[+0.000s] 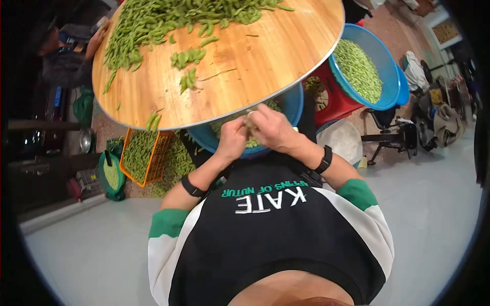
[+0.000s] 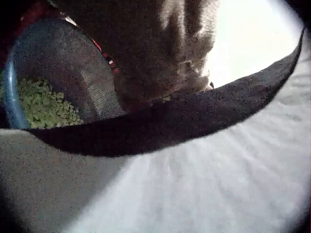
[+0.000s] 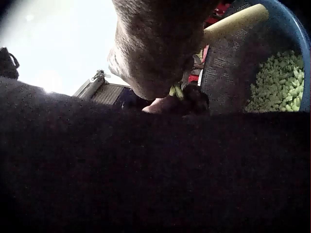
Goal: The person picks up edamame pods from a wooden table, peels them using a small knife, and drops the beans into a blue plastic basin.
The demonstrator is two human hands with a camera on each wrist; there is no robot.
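Round wooden bench up front, pods heaped at its far side, and your hands meet by its near edge, over the blue tub. Your right hand has its fingers pinching what looks like a green pod; your left hand is close in, grasp hidden, can't tell. Looks like shelling; next calls for a firm squeeze, aimed at the beans below.
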